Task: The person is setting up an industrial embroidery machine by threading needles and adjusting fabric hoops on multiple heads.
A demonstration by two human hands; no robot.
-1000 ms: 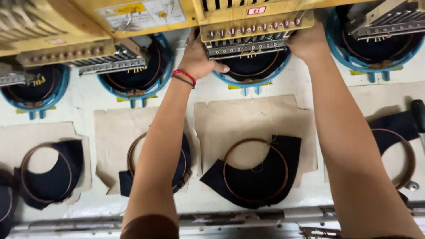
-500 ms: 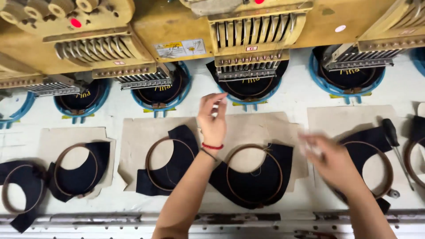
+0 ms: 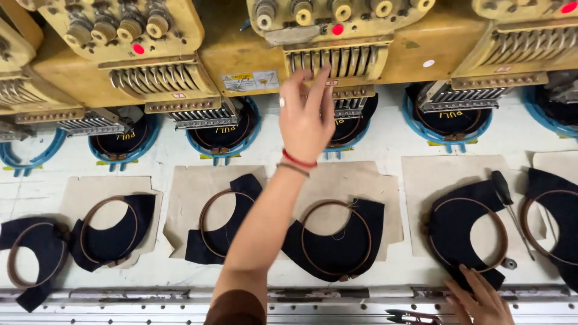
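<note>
Left hand (image 3: 305, 123) raised to the middle yellow embroidery head (image 3: 334, 42), fingers (image 3: 319, 84) loosely spread and fairly straight, tips touching the row of grey needle-bar slots; nothing gripped. Red band at that wrist. Right hand (image 3: 478, 301) low at the near edge of the white tabletop (image 3: 391, 150), fingers slightly parted and lying flat, tips touching the corner of a dark navy fabric piece (image 3: 466, 232); nothing held. Small dark snips (image 3: 412, 316) just beside that hand on the metal rail.

Counted on the tabletop: six brown hoop rings, each clamped on navy fabric, most resting on beige backing sheets. Middle hoop (image 3: 337, 238) directly below the left forearm, holding navy cloth in its lower part and bare backing in its upper part. Four beige sheets seen whole, a fifth cut off at the right edge.

Blue round frames under the heads: six counted, the outer ones partly cropped, each holding dark material. Black-handled screwdriver (image 3: 506, 198) lying on the backing sheet between the two rightmost hoops.
</note>
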